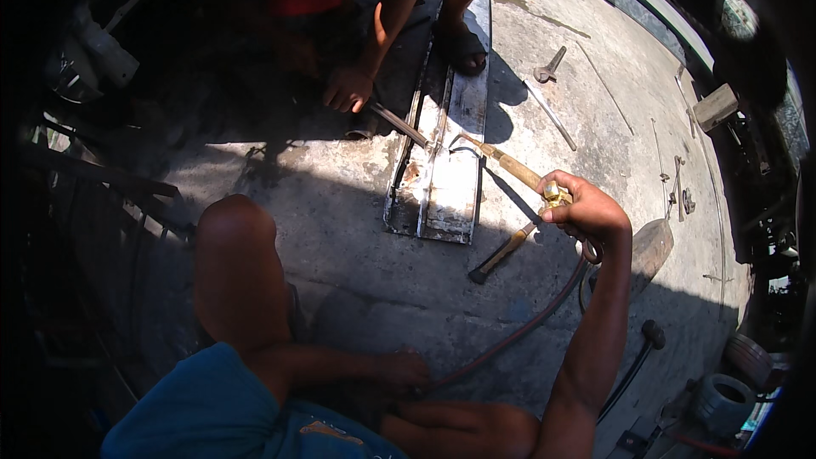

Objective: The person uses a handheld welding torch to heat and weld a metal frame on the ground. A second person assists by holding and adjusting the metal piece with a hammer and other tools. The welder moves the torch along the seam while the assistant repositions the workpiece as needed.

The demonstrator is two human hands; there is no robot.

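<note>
A brass gas torch (515, 172) with a bent tip is in my right hand (581, 206), its fingers closed round the valve end. The tip points left, close over the sunlit end of a long, worn metal panel (450, 214) on the concrete. From the far side, another person's hand (348, 89) grips a dark metal bar (398, 124), whose end meets the panel near the torch tip. Glare hides the exact contact, and I cannot make out a flame. A reddish hose (544, 316) curves from below my right hand toward my legs. My left hand is not in view.
A wooden-handled hammer (503, 253) lies just right of the panel. Farther right are an adjustable wrench (551, 65), a metal rod (552, 117), a wooden block (716, 107) and a mallet (653, 334). The other person's sandalled foot (461, 47) rests on the panel.
</note>
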